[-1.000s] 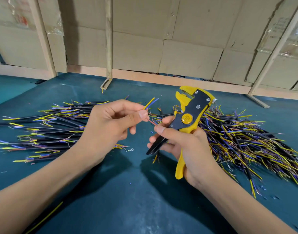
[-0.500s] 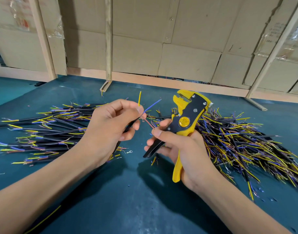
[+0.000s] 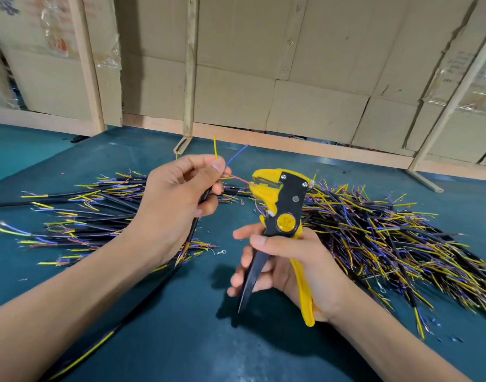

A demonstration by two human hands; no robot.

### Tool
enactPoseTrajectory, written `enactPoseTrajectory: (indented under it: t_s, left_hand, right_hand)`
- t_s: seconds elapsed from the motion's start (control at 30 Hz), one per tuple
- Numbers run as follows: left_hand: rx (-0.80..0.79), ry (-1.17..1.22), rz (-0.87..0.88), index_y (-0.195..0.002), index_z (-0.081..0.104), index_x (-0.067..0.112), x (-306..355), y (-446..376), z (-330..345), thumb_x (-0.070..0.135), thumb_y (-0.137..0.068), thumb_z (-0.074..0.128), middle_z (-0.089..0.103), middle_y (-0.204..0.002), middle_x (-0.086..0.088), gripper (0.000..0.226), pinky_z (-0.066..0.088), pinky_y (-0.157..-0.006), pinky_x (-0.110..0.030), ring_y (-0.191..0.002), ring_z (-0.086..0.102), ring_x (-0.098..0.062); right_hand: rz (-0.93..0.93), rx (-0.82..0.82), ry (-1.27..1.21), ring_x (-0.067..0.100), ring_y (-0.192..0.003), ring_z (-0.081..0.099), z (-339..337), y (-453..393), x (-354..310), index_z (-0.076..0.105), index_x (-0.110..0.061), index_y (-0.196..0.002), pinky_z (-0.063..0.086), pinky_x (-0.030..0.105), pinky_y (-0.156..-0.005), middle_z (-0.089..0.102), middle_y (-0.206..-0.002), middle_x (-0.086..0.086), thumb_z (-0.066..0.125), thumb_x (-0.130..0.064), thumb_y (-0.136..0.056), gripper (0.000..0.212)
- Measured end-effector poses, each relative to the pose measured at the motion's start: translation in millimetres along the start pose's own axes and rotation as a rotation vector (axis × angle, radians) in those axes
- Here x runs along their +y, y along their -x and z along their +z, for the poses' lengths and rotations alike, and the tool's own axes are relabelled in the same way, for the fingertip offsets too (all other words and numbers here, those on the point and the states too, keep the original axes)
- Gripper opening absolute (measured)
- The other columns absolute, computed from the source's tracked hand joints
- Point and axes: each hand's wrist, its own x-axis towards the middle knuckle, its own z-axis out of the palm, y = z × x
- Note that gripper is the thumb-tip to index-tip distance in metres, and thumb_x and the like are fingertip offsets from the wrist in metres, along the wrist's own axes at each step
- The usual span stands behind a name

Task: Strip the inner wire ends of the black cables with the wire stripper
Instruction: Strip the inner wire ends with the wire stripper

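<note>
My left hand (image 3: 173,199) grips one black cable (image 3: 193,230) that runs down under my forearm. Its yellow inner wire (image 3: 215,147) and blue inner wire (image 3: 236,155) fan upward, and its red inner wire (image 3: 237,177) points right into the jaws of the wire stripper. My right hand (image 3: 288,260) holds the yellow and black wire stripper (image 3: 280,205) by its handles, head up and tilted left, jaws at the red wire's tip.
One pile of black cables with coloured ends (image 3: 79,213) lies on the left, a larger pile (image 3: 396,241) on the right, both on the teal mat (image 3: 195,340). Small insulation scraps dot the mat. Cardboard panels and wooden posts (image 3: 189,70) stand behind.
The stripper has swung upright and its jaws have come to the red wire's end. My left hand has spread the yellow and blue wires upward, away from the red one.
</note>
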Motion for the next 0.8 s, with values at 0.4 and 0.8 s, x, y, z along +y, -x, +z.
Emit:
enactPoseTrajectory:
  t_s: [0.4, 0.8]
  left_hand:
    - [-0.023, 0.007, 0.037, -0.093, 0.068, 0.005, -3.0, 1.9, 2.7, 0.013, -0.096, 0.063, 0.068, -0.078, -0.007, 0.01, 0.028, -0.041, -0.018, -0.055, 0.038, -0.018]
    - [-0.037, -0.008, 0.053, -0.094, 0.066, 0.003, -3.7, 2.3, 4.0, 0.014, -0.096, 0.063, 0.066, -0.071, -0.005, 0.011, 0.028, -0.041, -0.018, -0.048, 0.036, -0.016]
  right_hand:
    - [-0.029, -0.063, -0.009, 0.04, -0.071, 0.068, 2.7, -1.4, 7.4, 0.068, 0.001, -0.094, 0.056, 0.058, -0.074, 0.063, -0.078, 0.021, 0.07, -0.013, -0.085, 0.017]
    - [-0.021, -0.008, -0.055, 0.039, -0.062, 0.063, 5.9, -1.2, 9.1, 0.06, -0.001, -0.078, 0.056, 0.056, -0.068, 0.057, -0.07, 0.022, 0.065, -0.008, -0.08, 0.008]
